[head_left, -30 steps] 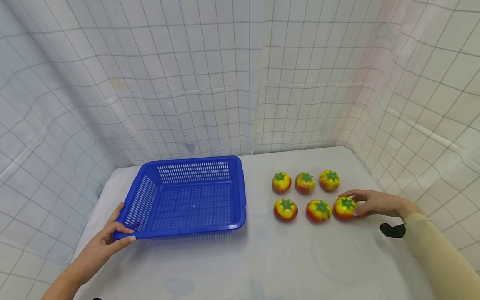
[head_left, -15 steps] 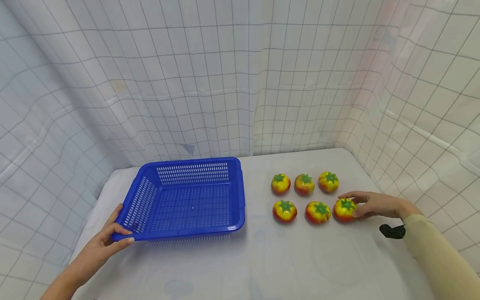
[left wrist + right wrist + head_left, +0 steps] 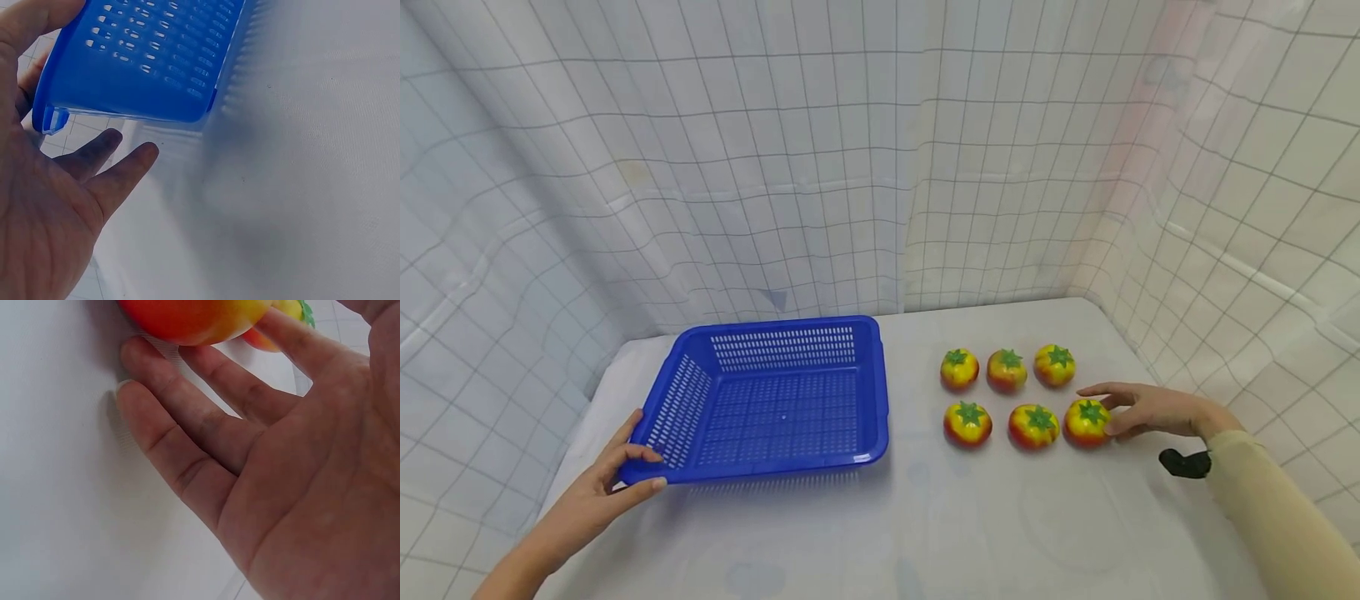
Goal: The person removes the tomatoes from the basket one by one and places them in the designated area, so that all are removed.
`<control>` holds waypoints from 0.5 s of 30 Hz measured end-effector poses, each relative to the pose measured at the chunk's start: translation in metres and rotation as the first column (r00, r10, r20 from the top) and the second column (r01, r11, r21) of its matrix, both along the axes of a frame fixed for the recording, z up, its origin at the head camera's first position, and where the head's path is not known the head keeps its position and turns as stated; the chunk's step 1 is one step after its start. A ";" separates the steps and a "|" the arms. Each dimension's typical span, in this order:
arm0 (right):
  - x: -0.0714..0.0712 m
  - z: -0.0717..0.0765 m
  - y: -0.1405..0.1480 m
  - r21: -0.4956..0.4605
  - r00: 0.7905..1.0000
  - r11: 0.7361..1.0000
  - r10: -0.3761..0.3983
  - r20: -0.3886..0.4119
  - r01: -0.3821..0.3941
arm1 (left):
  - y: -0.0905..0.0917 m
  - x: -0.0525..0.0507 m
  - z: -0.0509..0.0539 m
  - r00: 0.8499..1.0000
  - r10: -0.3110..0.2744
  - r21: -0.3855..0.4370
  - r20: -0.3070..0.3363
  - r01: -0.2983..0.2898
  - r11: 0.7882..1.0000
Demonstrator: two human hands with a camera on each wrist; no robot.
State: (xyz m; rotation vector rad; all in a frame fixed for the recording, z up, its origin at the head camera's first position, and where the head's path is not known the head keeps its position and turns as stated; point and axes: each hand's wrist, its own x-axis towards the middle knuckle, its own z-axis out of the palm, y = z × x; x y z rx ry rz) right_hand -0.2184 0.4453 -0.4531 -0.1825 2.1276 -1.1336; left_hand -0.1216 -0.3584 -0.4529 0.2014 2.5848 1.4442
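At the near left corner of a blue plastic basket (image 3: pixel 760 475), my left hand (image 3: pixel 598 492) grips the rim. In the left wrist view, thumb and forefinger take the basket (image 3: pixel 125 69) edge between them, while two other fingers reach out straight below it. My right hand (image 3: pixel 1157 408) is at the nearest-right red-and-yellow tomato (image 3: pixel 1086 423), which has a green leafy top. The thumb overlaps its right side and the forefinger extends behind it. In the right wrist view, the right hand (image 3: pixel 269 469) has loosely spread fingers beside and below the tomato (image 3: pixel 200 319).
Two more tomatoes, a middle one (image 3: pixel 1033 427) and a left one (image 3: pixel 967 425), share the front row. A back row holds three tomatoes (image 3: pixel 1007 371). Gridded white curtains (image 3: pixel 880 167) enclose the white table (image 3: pixel 970 517) at the back and sides.
The view has shifted slightly, so the basket and tomatoes sit a little lower and to the left. Both hands keep their places at the basket and the tomato.
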 end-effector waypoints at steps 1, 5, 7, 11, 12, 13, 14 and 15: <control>-0.001 0.002 0.000 0.002 1.000 1.000 0.001 -0.006 -0.001 | -0.001 0.000 0.000 1.000 -0.002 0.000 -0.002 0.002 1.000; -0.002 0.010 0.003 -0.006 0.999 1.000 -0.012 -0.050 0.012 | -0.004 0.001 0.006 1.000 -0.001 -0.029 -0.030 0.000 1.000; -0.003 0.014 0.006 -0.004 0.995 1.000 -0.024 -0.098 0.024 | -0.005 -0.001 0.010 0.998 0.005 -0.062 -0.055 -0.008 0.998; -0.003 0.022 0.006 0.023 0.973 0.998 -0.048 -0.224 0.055 | -0.006 -0.009 0.022 0.996 0.016 -0.111 -0.089 -0.026 0.993; -0.004 0.025 0.005 0.033 0.965 0.998 -0.052 -0.256 0.062 | -0.005 -0.012 0.026 0.994 0.017 -0.124 -0.108 -0.031 0.992; -0.004 0.027 0.003 0.040 0.955 0.997 -0.053 -0.291 0.067 | -0.004 -0.015 0.029 0.992 0.013 -0.136 -0.127 -0.031 0.990; -0.005 0.030 0.001 0.055 0.944 0.996 -0.053 -0.325 0.075 | -0.002 -0.018 0.032 0.990 0.008 -0.154 -0.142 -0.030 0.988; -0.005 0.033 -0.002 0.070 0.932 0.994 -0.052 -0.358 0.083 | 0.000 -0.022 0.034 0.988 0.006 -0.178 -0.157 -0.034 0.983</control>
